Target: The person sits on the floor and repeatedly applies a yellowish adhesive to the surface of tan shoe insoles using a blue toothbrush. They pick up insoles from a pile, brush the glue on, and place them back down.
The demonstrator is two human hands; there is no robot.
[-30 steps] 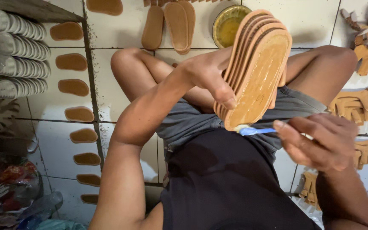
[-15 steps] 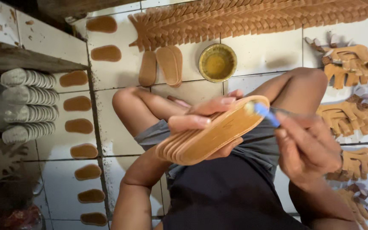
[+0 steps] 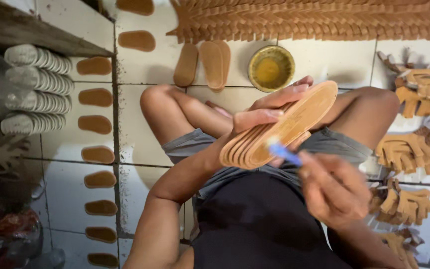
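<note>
Item: our left hand, fingers closed around a stack of tan soles, thumb pressed on the near edge and the other fingers lying along the far side, so that the stack sits fanned and tilted with the top sole's face turned up toward us, which we judge keeps that face open to the brush. Item: our right hand, fingers curled shut on a blue-handled brush, blurred; its tip meets the lower end of the top sole, just below the left thumb. The stack thus lies between the two hands, above our lap, clear of the floor. Item: dark shirt and grey shorts, knees spread to either side. Item: round yellow bowl on the tiled floor beyond the stack, near the left fingertips, likely kept within the brush's reach. Item: single soles laid apart in a column on the tiles at left; a dense overlapping row at top; strap pieces heaped at right; rolls of pale soles on a shelf at far left.
</note>
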